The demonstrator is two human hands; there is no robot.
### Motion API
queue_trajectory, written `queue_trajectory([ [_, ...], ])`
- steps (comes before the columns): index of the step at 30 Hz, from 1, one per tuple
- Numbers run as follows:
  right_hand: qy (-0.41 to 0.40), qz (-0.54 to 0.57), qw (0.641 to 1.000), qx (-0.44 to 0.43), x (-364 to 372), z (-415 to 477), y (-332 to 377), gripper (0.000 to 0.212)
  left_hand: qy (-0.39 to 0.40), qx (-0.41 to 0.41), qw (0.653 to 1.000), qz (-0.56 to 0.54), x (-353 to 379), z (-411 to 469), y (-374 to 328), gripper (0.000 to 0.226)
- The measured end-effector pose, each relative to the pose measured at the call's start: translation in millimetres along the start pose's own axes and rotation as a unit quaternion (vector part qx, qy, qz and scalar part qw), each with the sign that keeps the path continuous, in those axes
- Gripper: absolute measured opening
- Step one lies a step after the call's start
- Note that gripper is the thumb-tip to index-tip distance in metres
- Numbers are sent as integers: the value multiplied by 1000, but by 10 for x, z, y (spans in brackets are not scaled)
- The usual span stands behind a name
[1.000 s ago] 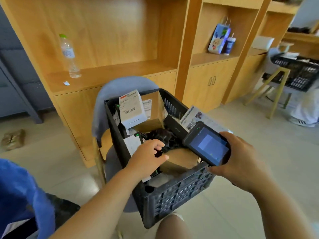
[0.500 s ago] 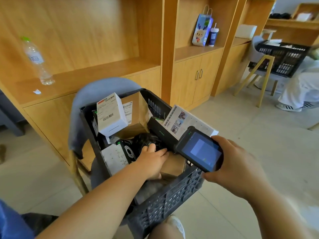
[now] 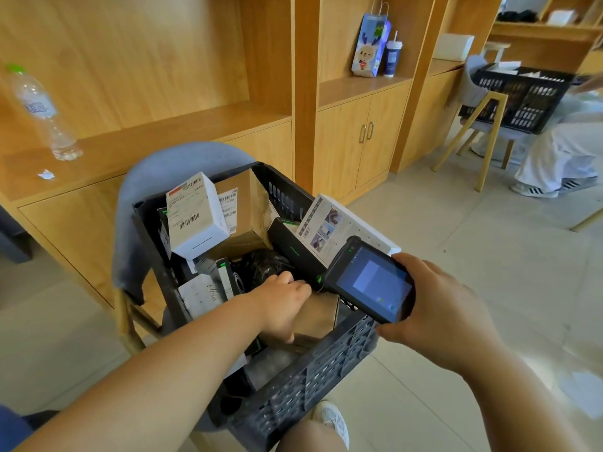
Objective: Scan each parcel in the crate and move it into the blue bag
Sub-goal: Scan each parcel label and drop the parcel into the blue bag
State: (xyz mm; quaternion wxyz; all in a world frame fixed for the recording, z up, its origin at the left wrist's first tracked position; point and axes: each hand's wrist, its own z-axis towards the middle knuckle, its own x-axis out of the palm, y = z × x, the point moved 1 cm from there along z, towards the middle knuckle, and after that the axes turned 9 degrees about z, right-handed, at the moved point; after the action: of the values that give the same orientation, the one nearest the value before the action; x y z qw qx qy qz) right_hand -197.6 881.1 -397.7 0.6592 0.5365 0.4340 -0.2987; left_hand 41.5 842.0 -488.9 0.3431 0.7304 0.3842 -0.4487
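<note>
Head view, one moment of parcel scanning.

L hand [image 3: 280, 301]: reaches down into the black crate [image 3: 310, 386]. Fingers lie over the top edge of a brown parcel [image 3: 318, 316], thumb against its near face, so the hand grips it. The parcel stands inside the crate, near the front wall, not lifted clear. Fingertips also touch the end of a long black box [image 3: 293, 249].

R hand [image 3: 437, 308]: closed round a handheld scanner [image 3: 372, 282], screen lit and facing up. The scanner sits just right of the L hand, above the crate's right rim and apart from the brown parcel.

Other parcels, all in the crate:
- black plastic-wrapped parcel [image 3: 264, 265], just beyond the L hand's knuckles;
- white labelled box [image 3: 195, 216], tilted, far-left of the L hand, w/ barcodes facing up;
- cardboard box [image 3: 243, 210] behind it, leaning on the crate's back wall;
- flat white box w/ printed pictures [image 3: 339, 226], beyond the scanner, propped over the right rim.

The crate rests on a grey chair [image 3: 169, 164].

A sliver of blue fabric [image 3: 9, 429] shows at the frame corner, behind the L forearm; too little to tell more.

Bkgd: a plastic bottle [image 3: 42, 112] on the wooden shelf far left of the L hand; a gift bag [image 3: 370, 47] and a cup [image 3: 392, 57] in a shelf bay; a second crate [image 3: 518, 96] on another chair far right.
</note>
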Motion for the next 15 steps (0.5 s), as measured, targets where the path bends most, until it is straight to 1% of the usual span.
queue_trajectory([
  [3,-3,6,1000,-3,-10,-4,4,90,12,-23,997,-71,-14,11,6,80],
  [7,-5,10,1000,1,-35,-8,-7,91,7,-37,999,-36,-44,-68,46,104],
  [9,-8,11,1000,3,-50,-9,-11,89,0,-46,999,-26,-81,-149,69,106],
  [12,-12,20,1000,4,-71,-16,-4,88,-14,-68,996,-51,-165,-307,162,105],
  [15,-23,32,999,5,-93,-34,4,90,-13,-99,986,-130,-208,-497,283,108],
])
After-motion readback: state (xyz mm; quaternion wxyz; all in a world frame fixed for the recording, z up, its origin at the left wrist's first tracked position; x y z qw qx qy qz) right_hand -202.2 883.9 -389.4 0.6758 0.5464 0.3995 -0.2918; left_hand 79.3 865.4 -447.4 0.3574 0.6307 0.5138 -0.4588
